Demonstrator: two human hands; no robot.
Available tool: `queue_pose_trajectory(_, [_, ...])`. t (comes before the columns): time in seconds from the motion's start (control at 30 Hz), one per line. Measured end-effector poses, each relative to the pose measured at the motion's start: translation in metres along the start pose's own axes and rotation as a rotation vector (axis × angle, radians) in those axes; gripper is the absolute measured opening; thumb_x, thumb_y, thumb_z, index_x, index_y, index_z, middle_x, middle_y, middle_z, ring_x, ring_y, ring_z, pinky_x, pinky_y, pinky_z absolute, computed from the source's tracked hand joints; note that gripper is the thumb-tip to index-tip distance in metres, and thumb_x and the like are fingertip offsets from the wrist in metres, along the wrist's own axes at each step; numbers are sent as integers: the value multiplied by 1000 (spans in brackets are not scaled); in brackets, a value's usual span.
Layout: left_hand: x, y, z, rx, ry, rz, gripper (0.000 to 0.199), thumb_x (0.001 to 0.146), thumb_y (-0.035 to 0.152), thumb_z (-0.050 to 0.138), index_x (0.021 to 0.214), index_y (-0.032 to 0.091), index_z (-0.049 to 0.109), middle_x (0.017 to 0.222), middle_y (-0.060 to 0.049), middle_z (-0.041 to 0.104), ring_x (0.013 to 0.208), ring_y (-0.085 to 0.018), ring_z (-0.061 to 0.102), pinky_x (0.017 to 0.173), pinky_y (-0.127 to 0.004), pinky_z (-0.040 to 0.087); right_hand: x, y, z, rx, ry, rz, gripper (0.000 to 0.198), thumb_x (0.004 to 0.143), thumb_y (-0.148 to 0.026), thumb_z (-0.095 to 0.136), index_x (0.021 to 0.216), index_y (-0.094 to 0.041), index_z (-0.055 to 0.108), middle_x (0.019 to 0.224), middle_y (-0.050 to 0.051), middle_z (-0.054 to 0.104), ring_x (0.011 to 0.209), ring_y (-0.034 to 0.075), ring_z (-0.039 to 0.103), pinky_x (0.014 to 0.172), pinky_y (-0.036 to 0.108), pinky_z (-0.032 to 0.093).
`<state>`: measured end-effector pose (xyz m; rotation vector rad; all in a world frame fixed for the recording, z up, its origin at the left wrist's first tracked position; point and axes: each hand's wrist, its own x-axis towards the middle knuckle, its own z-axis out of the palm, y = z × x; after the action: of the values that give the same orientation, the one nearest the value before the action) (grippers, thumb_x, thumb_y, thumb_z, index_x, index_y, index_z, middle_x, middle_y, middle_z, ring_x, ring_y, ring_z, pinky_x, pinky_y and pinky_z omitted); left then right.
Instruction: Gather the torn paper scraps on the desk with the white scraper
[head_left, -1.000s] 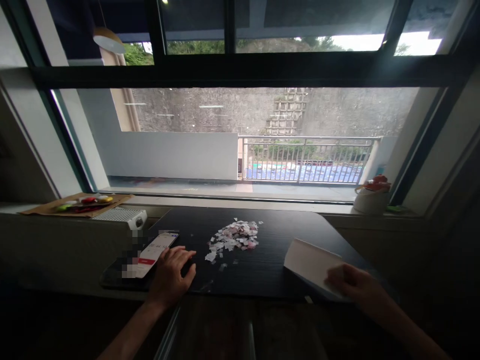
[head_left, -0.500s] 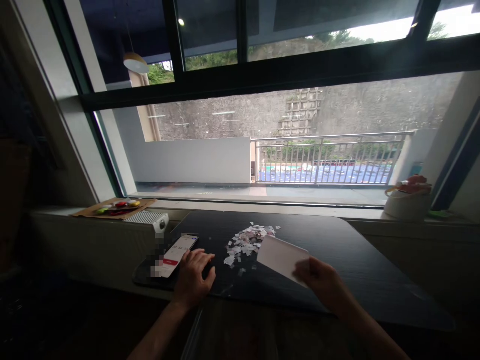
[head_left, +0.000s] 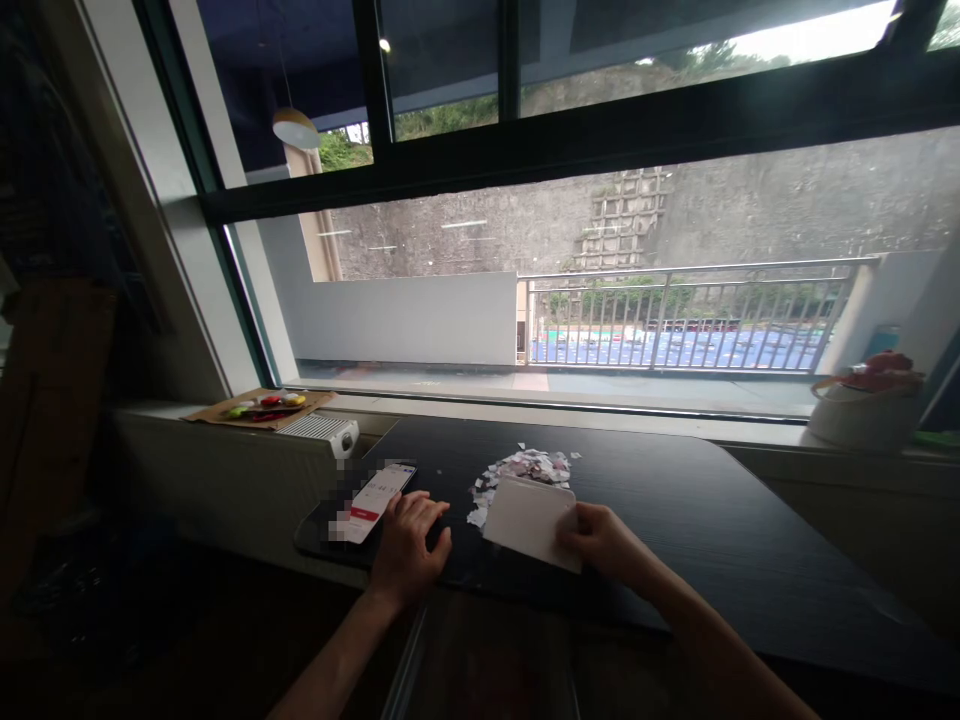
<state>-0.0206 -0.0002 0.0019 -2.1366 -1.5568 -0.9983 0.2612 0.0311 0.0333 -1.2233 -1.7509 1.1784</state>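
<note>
White card in hand at the near edge of a heap of paper scraps, which lies ungathered.

The right hand (head_left: 596,537) pinches the white card (head_left: 525,520) by its right end, between thumb and fingers; the card hides the near part of the paper scraps (head_left: 529,463), and whether it touches them I cannot tell. The left hand (head_left: 411,545) is loosely spread, thumb apart from half-bent fingers, with nothing seen in it, just beside the phone (head_left: 375,503). As for progress, the scraps sit in one loose pile in the middle of the table (head_left: 660,490), a few strays around it; judging by this, little is done and the whole pile is left.
</note>
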Motion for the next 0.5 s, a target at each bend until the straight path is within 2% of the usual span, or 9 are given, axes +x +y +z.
queue_pose_trajectory(0.2, [0,0,0,2,3,2,23,76,21,52,97,22,61,90,-3,67,103,-26,53,98,-50,31,-9,-4,1,27,-98,41,14,62,-15,59,74,-13,64,73,2,70,66,16,63,55,24,46])
queue_pose_trajectory(0.33, [1,1,-1,1,10,-2,23,75,21,52,97,21,61,90,-4,67,103,-26,54,98,-50,31,-14,-3,-3,53,-150,33,16,65,-17,60,79,-13,65,79,3,71,71,18,64,59,25,49])
queue_pose_trajectory(0.5, [1,1,-1,-6,8,-4,23,75,20,52,96,22,61,89,-4,67,103,-26,54,99,-50,31,-22,-5,-5,77,-173,43,14,64,-18,63,77,-12,65,76,3,71,69,17,63,60,26,49])
